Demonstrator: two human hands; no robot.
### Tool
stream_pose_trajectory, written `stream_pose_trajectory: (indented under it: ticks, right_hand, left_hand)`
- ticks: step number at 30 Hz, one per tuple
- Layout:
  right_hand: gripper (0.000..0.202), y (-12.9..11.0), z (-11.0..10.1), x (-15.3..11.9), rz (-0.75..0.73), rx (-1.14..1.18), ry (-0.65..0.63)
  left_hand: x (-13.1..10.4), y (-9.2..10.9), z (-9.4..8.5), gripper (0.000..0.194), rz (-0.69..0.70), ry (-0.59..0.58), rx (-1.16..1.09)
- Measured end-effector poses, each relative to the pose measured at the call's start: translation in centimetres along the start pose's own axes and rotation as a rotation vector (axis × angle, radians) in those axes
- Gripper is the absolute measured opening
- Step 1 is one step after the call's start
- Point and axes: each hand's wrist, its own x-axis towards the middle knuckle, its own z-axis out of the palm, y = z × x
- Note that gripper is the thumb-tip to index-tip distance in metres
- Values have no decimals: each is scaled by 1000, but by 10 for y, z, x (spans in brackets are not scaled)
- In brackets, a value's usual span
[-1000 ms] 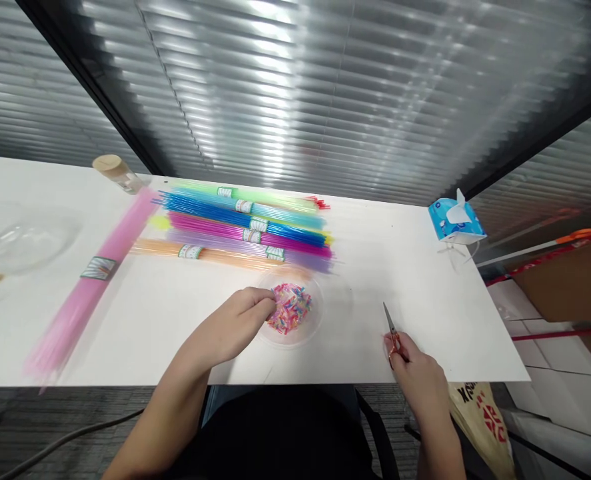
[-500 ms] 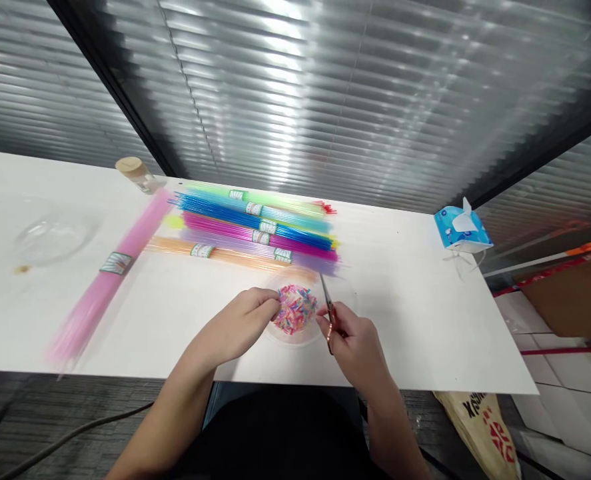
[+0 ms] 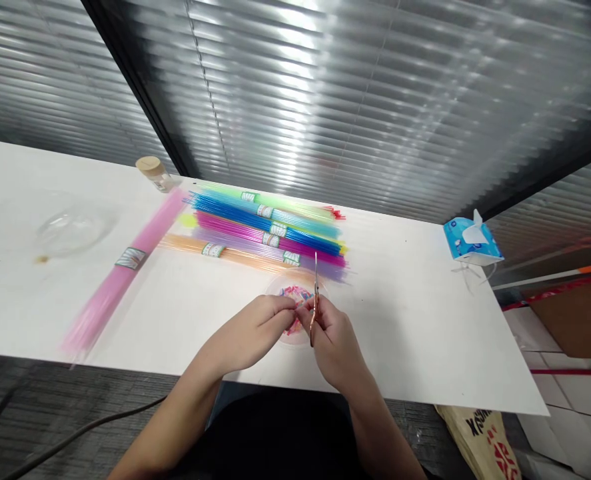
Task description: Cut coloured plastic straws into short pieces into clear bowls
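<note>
My right hand is closed round a pair of scissors with copper-coloured handles, the blades pointing away from me. My left hand is pinched, its fingertips meeting those of my right hand; whatever lies between them is too small to make out. Both hands are over a clear round bowl, which partly disappears behind them. Small cut pieces in pink, blue, orange and other colours lie in the bowl.
Bundles of coloured thin tubes with paper bands lie behind the bowl. A pink bundle lies slantwise at the left, near a jar and a clear plastic bag. A blue tissue pack sits at the table's right edge.
My hands have come together over the bowl, fingertips meeting. The scissors moved left with my right hand and now stand more upright. The view has shifted slightly.
</note>
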Motion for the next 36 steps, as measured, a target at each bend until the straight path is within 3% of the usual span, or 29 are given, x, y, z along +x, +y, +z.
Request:
stream_pose_trajectory:
  ticks: [10, 14, 19, 23, 33, 36]
  right_hand:
    - [20, -3, -4, 2, -172, 33, -91]
    - [19, -3, -5, 1, -188, 39, -68]
    - [19, -3, -9, 0, -174, 105, -76]
    - [22, -1, -11, 0, -134, 89, -51]
    - [29, 5, -6, -4, 24, 298, 42]
    - [34, 6, -4, -21, 103, 366, -74]
  left_hand:
    - [-2, 6, -4, 28, 9, -134, -111]
    - [-4, 10, -10, 29, -3, -166, -196]
    - [-11, -1, -15, 32, -90, -185, -185]
    - [-16, -9, -14, 30, -152, -167, -260]
    - [-12, -11, -13, 37, -86, -11, -250]
    - [-11, -13, -17, 38, -91, 42, -256]
